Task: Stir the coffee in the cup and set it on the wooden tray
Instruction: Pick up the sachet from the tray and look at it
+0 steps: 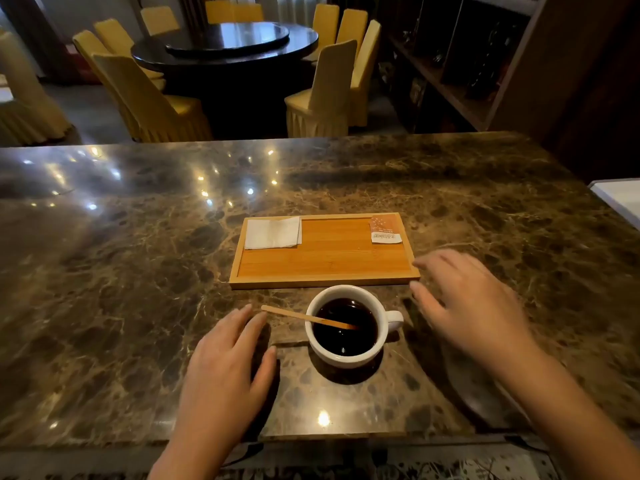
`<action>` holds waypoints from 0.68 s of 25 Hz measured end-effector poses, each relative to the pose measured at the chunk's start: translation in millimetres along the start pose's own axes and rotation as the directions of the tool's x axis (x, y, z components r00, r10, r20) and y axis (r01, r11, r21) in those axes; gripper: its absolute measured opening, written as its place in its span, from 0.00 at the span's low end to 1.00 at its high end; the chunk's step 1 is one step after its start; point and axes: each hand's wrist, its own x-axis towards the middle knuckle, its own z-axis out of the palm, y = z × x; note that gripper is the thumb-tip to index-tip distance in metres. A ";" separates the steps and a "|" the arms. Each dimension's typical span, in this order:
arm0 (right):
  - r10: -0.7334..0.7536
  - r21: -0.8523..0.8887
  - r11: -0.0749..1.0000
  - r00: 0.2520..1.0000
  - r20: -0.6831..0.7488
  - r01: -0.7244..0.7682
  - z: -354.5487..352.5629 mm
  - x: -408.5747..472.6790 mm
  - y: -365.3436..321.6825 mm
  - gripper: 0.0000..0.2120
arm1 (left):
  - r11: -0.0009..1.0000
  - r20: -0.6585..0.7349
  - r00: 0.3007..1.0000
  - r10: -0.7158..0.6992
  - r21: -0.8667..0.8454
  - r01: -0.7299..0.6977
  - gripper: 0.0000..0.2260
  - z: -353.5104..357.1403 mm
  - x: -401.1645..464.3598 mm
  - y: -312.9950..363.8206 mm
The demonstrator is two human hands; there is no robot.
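Both my hands, left hand (225, 358) and right hand (474, 306), hover with grips apart; I should pinch the wooden stirrer (304, 317) lightly and circle gently so the coffee cup (346, 355) stays unspilled.

Two bare hands, both spread and holding nothing

The left hand (227, 362) lies palm down, low and flat, fingers straight and slightly fanned, pointing forward and a little to the right, with the thumb angled out on its right side; its bare forearm runs back to the lower edge of the view. The right hand (474, 303) is raised a little higher, palm down, fingers loosely spread and gently curled, pointing to the left; its outline is blurred, the fingertips (420, 263) most of all. Its bare forearm stretches back toward the lower right corner. The two hands are well apart, neither gripping anything.
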 end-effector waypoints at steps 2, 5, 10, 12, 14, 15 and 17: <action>0.085 0.143 0.987 0.995 -0.056 -0.077 18.1 28.6 10.9 0.14 | 0.998 0.027 0.998 -0.061 -0.014 0.061 0.24 9.6 3.9 -2.0; 0.146 0.191 0.972 0.988 -0.055 -0.133 47.6 72.3 24.0 0.14 | 0.996 0.065 0.994 -0.084 -0.007 0.085 0.27 25.9 3.9 -6.9; 0.119 0.172 0.978 0.993 -0.007 -0.116 71.4 99.6 28.7 0.15 | 0.996 0.065 0.994 -0.083 0.033 0.081 0.27 31.8 4.0 -11.2; 0.120 0.178 0.978 0.993 -0.023 -0.114 73.6 102.8 29.4 0.14 | 0.997 0.063 0.995 -0.080 0.026 0.078 0.27 33.3 4.0 -12.0; 0.120 0.194 0.975 0.992 -0.036 -0.111 75.3 102.6 29.4 0.13 | 0.996 0.058 0.995 -0.081 0.031 0.080 0.27 33.8 3.5 -13.1; 0.123 0.202 0.973 0.992 -0.040 -0.113 76.4 103.2 30.2 0.12 | 0.996 0.055 0.995 -0.080 0.033 0.078 0.27 34.5 3.2 -13.8; 0.153 0.219 0.965 0.988 -0.020 -0.145 76.6 105.9 32.8 0.16 | 0.996 0.059 0.995 -0.084 0.031 0.083 0.27 35.1 3.5 -14.1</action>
